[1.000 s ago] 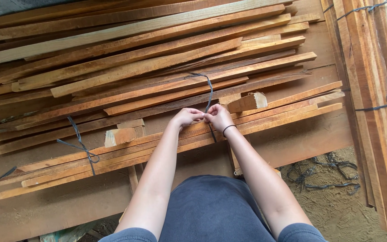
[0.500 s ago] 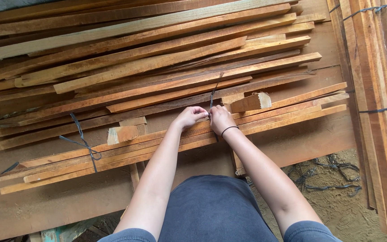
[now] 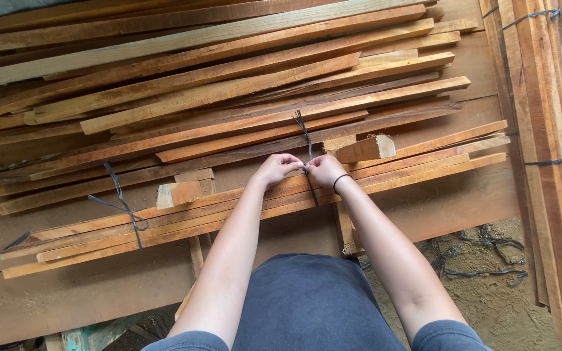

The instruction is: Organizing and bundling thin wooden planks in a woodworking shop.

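Both hands meet over a bundle of thin wooden slats (image 3: 229, 211) lying along the front of a wooden bench (image 3: 99, 292). The left hand (image 3: 276, 169) and the right hand (image 3: 326, 170) have their fingers curled tight, each pinching the dark cord (image 3: 304, 133) where it crosses the bundle; the cord's free ends stand up and away from the knuckles. A black band (image 3: 341, 177) circles the right wrist. A second dark tie (image 3: 123, 207) binds the same bundle further left. Two short wood blocks (image 3: 177, 194) sit just behind the bundle. Loose planks (image 3: 229, 84) are heaped beyond. Tied slat bundles (image 3: 548, 156) lie at the right, with spare cords (image 3: 482, 253) on the sandy ground.
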